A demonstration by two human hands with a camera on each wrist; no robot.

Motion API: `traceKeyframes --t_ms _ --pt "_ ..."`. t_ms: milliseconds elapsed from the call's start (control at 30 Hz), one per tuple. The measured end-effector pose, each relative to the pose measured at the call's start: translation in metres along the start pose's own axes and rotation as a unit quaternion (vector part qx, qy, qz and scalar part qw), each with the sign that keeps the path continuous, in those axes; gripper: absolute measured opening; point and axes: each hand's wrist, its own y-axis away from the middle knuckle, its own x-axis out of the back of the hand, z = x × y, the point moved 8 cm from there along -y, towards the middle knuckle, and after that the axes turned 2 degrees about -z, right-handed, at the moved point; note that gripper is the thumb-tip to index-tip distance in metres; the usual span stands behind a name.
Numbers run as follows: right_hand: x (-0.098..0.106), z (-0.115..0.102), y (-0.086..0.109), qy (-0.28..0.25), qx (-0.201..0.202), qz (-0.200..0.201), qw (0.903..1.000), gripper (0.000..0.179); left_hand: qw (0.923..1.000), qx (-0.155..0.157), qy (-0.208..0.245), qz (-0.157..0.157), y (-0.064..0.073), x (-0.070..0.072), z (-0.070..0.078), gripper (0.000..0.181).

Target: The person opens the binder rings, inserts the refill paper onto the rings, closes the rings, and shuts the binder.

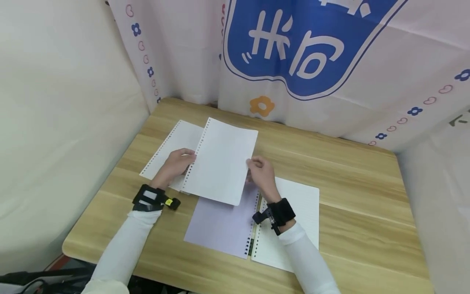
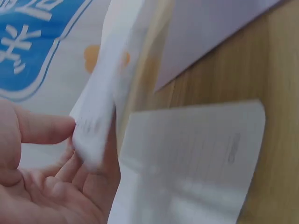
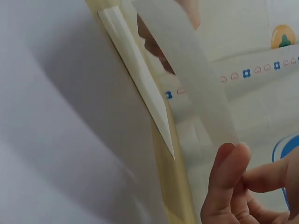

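Both hands hold a white loose-leaf sheet (image 1: 225,160), punched along its left edge, raised above the table; whether it is one sheet or several I cannot tell. My left hand (image 1: 177,163) pinches the punched edge between thumb and fingers, closer in the left wrist view, where the paper (image 2: 96,105) stands almost edge-on. On the opposite edge, the thumb and fingertips of my right hand (image 1: 262,174) pinch the paper, also visible in the right wrist view (image 3: 191,70). Under the left forearm side lies more punched paper (image 1: 176,141), partly covered.
Below the raised sheet lies an opened ring-bound notebook, with a lilac page (image 1: 218,228) on its left and white lined paper (image 1: 302,204) on its right. The wooden table (image 1: 360,212) meets a printed curtain (image 1: 191,57) at the back.
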Motion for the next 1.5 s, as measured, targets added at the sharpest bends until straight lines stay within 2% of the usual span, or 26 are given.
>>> traceKeyframes --t_ms 167,367,533,733,867,1000,1200,1333,1433,1500 --pt "0.033 0.012 0.011 0.034 0.002 0.013 0.9993 0.027 0.9987 -0.032 -0.029 -0.027 0.009 -0.026 0.012 0.046" --pt "0.073 0.031 0.033 0.042 -0.011 0.005 0.9991 0.028 0.9939 -0.082 -0.041 -0.062 0.024 -0.067 0.025 0.03" --pt "0.107 0.051 0.055 0.033 -0.032 0.012 0.9989 0.029 0.9855 -0.122 -0.071 -0.095 0.036 -0.104 0.036 0.021" --pt "0.138 0.071 0.084 0.018 -0.059 0.032 0.9975 0.031 0.9755 -0.145 -0.097 -0.135 0.045 -0.143 0.046 0.018" --pt "0.157 0.086 0.102 0.025 -0.085 0.045 0.9951 0.034 0.9677 -0.158 -0.098 -0.171 0.053 -0.167 0.05 0.015" --pt "0.18 0.097 0.119 0.025 -0.097 0.057 0.9934 0.039 0.9571 -0.185 -0.11 -0.194 0.061 -0.186 0.058 0.012" --pt "0.208 0.109 0.135 0.007 -0.11 0.072 0.9912 0.04 0.9408 -0.229 -0.185 -0.168 0.064 -0.197 0.071 0.006" --pt "0.215 0.117 0.138 -0.011 -0.125 0.081 0.9888 0.037 0.9321 -0.247 -0.211 -0.161 0.067 -0.203 0.078 0.015" --pt "0.217 0.124 0.14 -0.02 -0.135 0.088 0.9867 0.037 0.9157 -0.279 -0.244 -0.155 0.071 -0.21 0.082 0.028" --pt "0.216 0.126 0.141 -0.024 -0.134 0.09 0.9866 0.038 0.9018 -0.3 -0.274 -0.149 0.072 -0.216 0.083 0.039"
